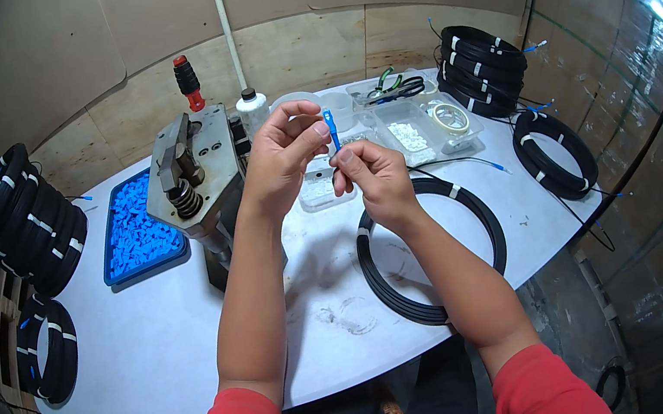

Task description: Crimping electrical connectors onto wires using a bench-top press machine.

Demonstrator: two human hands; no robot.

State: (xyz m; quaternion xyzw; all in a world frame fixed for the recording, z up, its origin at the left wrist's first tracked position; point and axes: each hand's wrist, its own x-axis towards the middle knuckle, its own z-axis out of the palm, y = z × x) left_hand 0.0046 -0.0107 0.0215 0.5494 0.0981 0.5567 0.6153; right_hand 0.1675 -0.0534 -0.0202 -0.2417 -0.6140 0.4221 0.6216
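Both my hands are raised over the table around a small blue fiber-optic cable connector, which stands upright. My left hand pinches it from the left side, thumb and fingertips closed near its upper part. Just below, my right hand is closed on the cable end under the connector, thumb against the curled fingers. Most of that cable end is hidden by the fingers. A coil of black cable, bound with white tape, lies on the table under my right forearm, and another cable end with a blue-white tip sticks out beyond it.
A steel hand press stands left of my hands, beside a blue tray of blue connector parts. Clear plastic bins hold white parts, tape and pliers. More black coils are stacked right, others left. A white-bodied bottle stands behind.
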